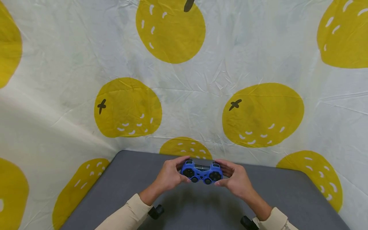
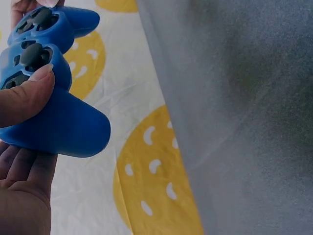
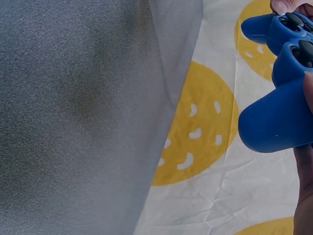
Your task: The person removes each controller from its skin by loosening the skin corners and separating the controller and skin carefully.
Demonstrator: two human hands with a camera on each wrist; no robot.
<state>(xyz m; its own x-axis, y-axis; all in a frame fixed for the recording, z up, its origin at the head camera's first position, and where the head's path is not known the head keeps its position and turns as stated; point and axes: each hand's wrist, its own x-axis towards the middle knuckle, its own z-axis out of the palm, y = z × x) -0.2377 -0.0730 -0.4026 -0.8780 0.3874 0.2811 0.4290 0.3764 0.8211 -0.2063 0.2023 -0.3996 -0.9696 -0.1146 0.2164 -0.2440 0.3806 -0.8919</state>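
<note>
A blue game controller (image 1: 202, 172) with black buttons and thumbsticks is held up between both hands, above the far part of a grey table. My left hand (image 1: 170, 174) grips its left end, the thumb on the front face and the fingers behind. On the other end, my right hand (image 1: 236, 179) holds it the same way. In the left wrist view the left thumb (image 2: 29, 98) lies beside a thumbstick, with fingers under the blue grip (image 2: 73, 127). Only a sliver of the right hand shows at the edge of the right wrist view, by the controller's rounded grip (image 3: 274, 120).
The grey table (image 1: 115, 191) spreads below the hands. Behind and beside it hangs a white cloth (image 1: 195, 76) printed with large yellow fruit. Black wrist-camera mounts (image 1: 156, 211) stick out near both beige sleeves (image 1: 126, 212).
</note>
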